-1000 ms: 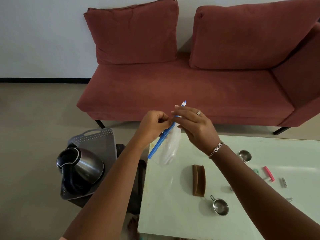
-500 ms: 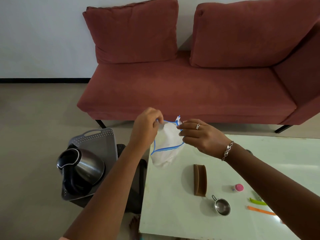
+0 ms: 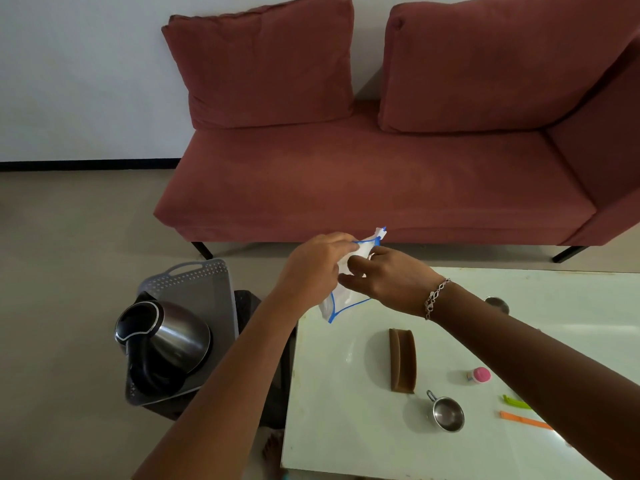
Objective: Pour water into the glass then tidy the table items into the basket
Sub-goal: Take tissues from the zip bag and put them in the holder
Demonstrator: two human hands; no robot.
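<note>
A clear plastic zip bag (image 3: 341, 299) with a blue rim hangs above the far left corner of the white table (image 3: 346, 427). My left hand (image 3: 311, 265) grips the bag's rim on its left side. My right hand (image 3: 384, 275) reaches into the bag's mouth with its fingers spread against the plastic. On the table lie a brown comb-like holder (image 3: 401, 362), a small steel cup (image 3: 448, 414), a pink-capped item (image 3: 479, 375), a green clip (image 3: 516, 401) and an orange clip (image 3: 524, 420). A steel kettle (image 3: 162, 341) stands on a grey tray (image 3: 204, 285) left of the table.
The tray rests on a dark basket (image 3: 273, 386) on the floor beside the table. A second steel cup (image 3: 497, 303) shows behind my right forearm. A red sofa (image 3: 346, 174) runs along the far side.
The bag went from a flat shut strip to pulled open. My right hand has moved from pinching the rim to reaching inside the mouth, and both hands came closer together.
</note>
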